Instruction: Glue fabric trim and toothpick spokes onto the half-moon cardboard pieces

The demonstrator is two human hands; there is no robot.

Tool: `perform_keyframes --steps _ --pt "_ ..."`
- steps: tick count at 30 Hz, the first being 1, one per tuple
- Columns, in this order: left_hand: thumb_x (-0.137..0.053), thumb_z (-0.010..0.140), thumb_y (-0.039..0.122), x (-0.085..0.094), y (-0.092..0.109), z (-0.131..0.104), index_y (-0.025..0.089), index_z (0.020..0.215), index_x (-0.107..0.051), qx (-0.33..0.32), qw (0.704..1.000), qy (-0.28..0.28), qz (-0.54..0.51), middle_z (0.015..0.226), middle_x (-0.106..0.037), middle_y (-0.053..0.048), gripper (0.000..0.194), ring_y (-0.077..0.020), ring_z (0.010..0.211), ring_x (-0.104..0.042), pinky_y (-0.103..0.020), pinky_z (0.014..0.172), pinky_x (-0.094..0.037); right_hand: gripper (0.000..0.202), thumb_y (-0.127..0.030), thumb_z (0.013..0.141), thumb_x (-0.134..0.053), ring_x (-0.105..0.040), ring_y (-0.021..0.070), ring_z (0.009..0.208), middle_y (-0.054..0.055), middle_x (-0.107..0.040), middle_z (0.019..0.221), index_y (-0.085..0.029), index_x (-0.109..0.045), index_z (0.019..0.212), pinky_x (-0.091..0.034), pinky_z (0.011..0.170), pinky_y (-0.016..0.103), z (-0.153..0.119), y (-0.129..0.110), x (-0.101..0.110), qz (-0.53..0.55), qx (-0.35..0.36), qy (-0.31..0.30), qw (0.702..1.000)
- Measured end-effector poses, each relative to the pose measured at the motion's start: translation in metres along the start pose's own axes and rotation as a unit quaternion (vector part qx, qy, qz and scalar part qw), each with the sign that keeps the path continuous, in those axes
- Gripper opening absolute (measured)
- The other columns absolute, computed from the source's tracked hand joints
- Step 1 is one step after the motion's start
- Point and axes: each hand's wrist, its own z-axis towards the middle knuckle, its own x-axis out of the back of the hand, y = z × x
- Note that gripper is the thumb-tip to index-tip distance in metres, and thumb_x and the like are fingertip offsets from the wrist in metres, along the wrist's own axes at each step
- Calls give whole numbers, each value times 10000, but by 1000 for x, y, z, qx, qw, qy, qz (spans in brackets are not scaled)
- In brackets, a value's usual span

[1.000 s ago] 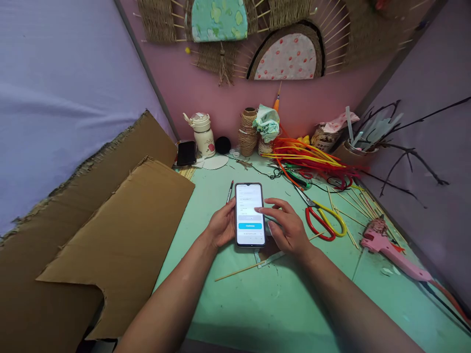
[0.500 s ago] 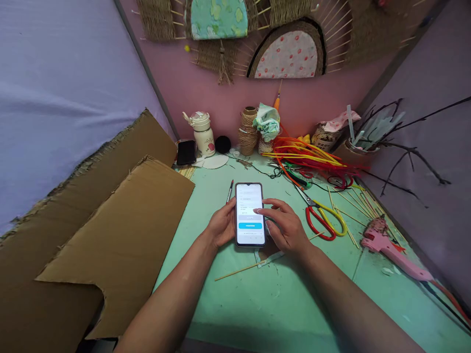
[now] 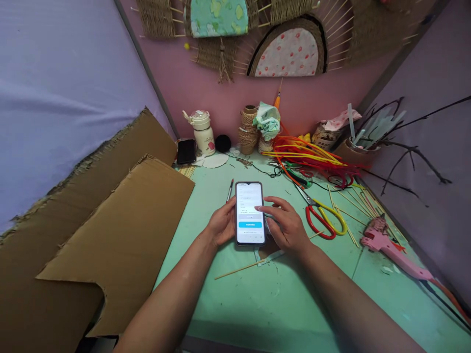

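A smartphone (image 3: 250,233) with a lit white screen and a blue button is held upright over the green table. My left hand (image 3: 223,223) grips it along its left edge. My right hand (image 3: 287,225) is at the phone's right side, its fingers apart and the index fingertip over the screen; whether it touches the glass I cannot tell. Beneath the phone and right hand lies a small brown piece with pale edges (image 3: 263,252), partly hidden. A thin wooden stick (image 3: 235,270) lies just in front of it, and a pen (image 3: 230,190) is behind my left hand.
Large cardboard sheets (image 3: 121,240) lean at the left. Scissors (image 3: 324,215) and a pink glue gun (image 3: 393,252) lie at the right, among wooden sticks. A bottle (image 3: 203,135), a twine spool (image 3: 248,131) and red and yellow pipe cleaners (image 3: 312,154) line the back.
The lower text on the phone's screen has changed. My right index fingertip has shifted very slightly up and right; the left hand keeps its hold on the phone.
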Motion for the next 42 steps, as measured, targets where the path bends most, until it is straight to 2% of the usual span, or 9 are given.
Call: perform_keyframes --steps 5,12,17,30,37,42 --pt "-357 1021 320 0 1 -1 90 1408 -485 -2 1000 7 2 1096 -742 -144 467 -279 1019 -706 -420 1008 -463 380 -190 921 -465 -538 297 1245 123 -689 1101 -208 -633 1261 -517 891 467 -1 0 0 -9 -38 40 998" --pt "-312 1030 346 -5 1 -2 61 1400 -487 1 1000 3 2 1103 -735 -164 499 -290 1042 -697 -422 997 -472 347 -168 910 -460 -580 280 1198 96 -729 1014 -211 -663 1187 -526 841 439 1 -4 0 5 31 -5 999" --pt "-297 1033 350 -8 2 -3 66 1407 -480 7 1000 19 11 1106 -735 -163 504 -287 1045 -696 -422 992 -473 318 -168 916 -459 -593 273 1182 94 -737 997 -202 -674 1148 -525 837 434 2 -4 0 -6 33 -2 999" --pt "-311 1030 327 -4 0 0 79 1412 -477 -6 1000 17 -2 1104 -737 -157 484 -277 990 -714 -430 987 -477 319 -175 927 -464 -594 266 1186 105 -723 1095 -204 -666 1172 -530 841 432 1 -1 -1 -10 15 3 1000" --pt "-299 1032 347 -3 2 -1 70 1430 -457 9 1000 9 1 1121 -730 -166 509 -282 1004 -710 -437 1003 -464 300 -171 911 -467 -606 269 1167 90 -739 935 -202 -685 1115 -532 823 428 0 -4 0 1 32 -5 999" --pt "-300 1033 342 -5 1 -2 76 1436 -449 1 1000 10 6 1111 -733 -162 506 -279 996 -712 -437 1005 -460 280 -178 911 -467 -620 261 1144 131 -714 1068 -183 -701 1065 -541 813 419 0 -5 -1 -1 30 -2 1000"
